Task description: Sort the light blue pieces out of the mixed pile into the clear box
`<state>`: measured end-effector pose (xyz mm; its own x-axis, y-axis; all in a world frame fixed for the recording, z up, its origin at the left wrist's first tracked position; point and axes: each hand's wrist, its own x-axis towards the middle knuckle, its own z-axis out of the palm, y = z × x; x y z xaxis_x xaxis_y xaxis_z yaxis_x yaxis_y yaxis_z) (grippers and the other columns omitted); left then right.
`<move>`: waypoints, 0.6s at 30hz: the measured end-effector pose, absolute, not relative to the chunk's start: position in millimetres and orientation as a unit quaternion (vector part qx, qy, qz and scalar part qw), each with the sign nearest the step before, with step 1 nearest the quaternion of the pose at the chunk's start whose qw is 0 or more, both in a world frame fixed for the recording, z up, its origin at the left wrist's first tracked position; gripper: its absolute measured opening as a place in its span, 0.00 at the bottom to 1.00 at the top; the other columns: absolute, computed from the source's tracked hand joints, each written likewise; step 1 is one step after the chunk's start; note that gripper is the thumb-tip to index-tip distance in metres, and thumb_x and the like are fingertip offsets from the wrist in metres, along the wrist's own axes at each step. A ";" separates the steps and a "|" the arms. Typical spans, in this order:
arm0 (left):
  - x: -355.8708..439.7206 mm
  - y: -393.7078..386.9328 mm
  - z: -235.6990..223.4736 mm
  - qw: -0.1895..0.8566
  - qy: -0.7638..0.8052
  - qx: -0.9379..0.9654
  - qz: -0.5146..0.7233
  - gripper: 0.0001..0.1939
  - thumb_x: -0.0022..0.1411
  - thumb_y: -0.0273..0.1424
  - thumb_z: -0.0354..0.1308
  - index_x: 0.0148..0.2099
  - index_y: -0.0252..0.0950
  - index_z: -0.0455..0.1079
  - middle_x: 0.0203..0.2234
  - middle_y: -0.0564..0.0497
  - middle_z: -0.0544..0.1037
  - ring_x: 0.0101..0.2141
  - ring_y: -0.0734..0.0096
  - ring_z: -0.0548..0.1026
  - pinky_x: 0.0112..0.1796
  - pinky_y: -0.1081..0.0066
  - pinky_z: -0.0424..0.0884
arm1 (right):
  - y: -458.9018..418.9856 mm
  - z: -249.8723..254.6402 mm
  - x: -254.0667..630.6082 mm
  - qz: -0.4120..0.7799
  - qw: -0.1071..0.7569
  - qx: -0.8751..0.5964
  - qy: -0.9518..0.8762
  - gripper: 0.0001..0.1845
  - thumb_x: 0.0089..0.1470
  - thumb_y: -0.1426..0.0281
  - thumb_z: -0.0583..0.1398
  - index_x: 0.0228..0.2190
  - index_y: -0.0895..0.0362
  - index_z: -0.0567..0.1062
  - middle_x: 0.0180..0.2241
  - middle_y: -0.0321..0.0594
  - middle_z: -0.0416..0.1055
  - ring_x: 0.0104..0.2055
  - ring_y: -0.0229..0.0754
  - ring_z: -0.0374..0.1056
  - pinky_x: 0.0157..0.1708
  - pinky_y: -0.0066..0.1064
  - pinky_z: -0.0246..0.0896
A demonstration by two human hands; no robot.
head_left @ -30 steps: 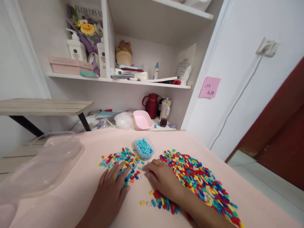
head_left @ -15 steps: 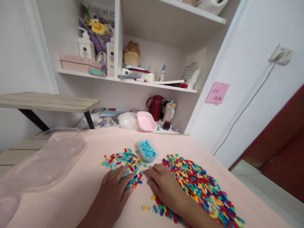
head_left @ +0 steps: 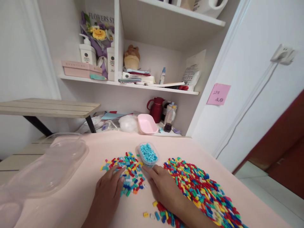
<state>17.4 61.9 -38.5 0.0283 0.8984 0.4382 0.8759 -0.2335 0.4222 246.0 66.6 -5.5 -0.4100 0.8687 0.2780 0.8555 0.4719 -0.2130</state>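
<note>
"FLOWERS ST", cut off by divider [head_left: 117,41]: bouquet backing [head_left: 101,17], beyond and above left hand [head_left: 107,189] | "250", handwritten, line beneath unclear: pink note [head_left: 218,94], beyond and right of right hand [head_left: 162,186] | pump bottle [head_left: 87,54], white bag [head_left: 193,72], beyond hands: print too small to read

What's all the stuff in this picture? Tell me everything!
Table: one, pink, front
Shelves: several, white, back
Small brick pile: one, mixed, middle
Big brick pile: one, mixed, right
Tub: one, clear with blue bricks, behind both piles
Plastic containers: uncertain count, clear, left
Bowl: one, pink, below shelves
Jug: one, dark red, behind bowl
Bottles: a few, mixed, beside jug
Wooden rack: one, tan, left
Box: one, pink, left shelf
Other clutter: uncounted, mixed, on shelves
Toy: one, brown, middle shelf
Note: one, pink, right
Socket: one, white, right
Left hand: one, by small pile
Right hand: one, near tub
</note>
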 end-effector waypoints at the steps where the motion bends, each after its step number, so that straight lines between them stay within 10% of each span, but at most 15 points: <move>1: 17.5 60.9 -36.6 0.019 0.618 0.725 0.305 0.22 0.67 0.38 0.40 0.57 0.49 0.69 0.57 0.51 0.71 0.58 0.63 0.67 0.55 0.55 0.63 | 67.4 -4.7 243.1 0.004 0.168 -0.523 -0.836 0.28 0.58 0.75 0.51 0.59 0.47 0.63 0.40 0.46 0.70 0.41 0.46 0.67 0.40 0.33 0.59; 7: 18.9 55.4 -24.4 0.025 0.552 0.812 0.190 0.22 0.67 0.39 0.44 0.62 0.55 0.61 0.59 0.55 0.69 0.62 0.61 0.61 0.60 0.49 0.54 | 71.7 0.0 231.6 -0.010 0.110 -0.532 -0.840 0.33 0.55 0.78 0.53 0.60 0.45 0.62 0.38 0.45 0.72 0.38 0.46 0.69 0.38 0.32 0.60; 18: 12.8 60.7 -44.0 -0.038 0.561 0.791 0.241 0.23 0.68 0.38 0.43 0.64 0.55 0.58 0.63 0.54 0.63 0.61 0.65 0.61 0.59 0.55 0.57 | 56.3 14.7 265.4 0.183 0.250 -0.516 -0.799 0.20 0.58 0.74 0.53 0.50 0.50 0.74 0.41 0.41 0.71 0.43 0.41 0.68 0.45 0.30 0.61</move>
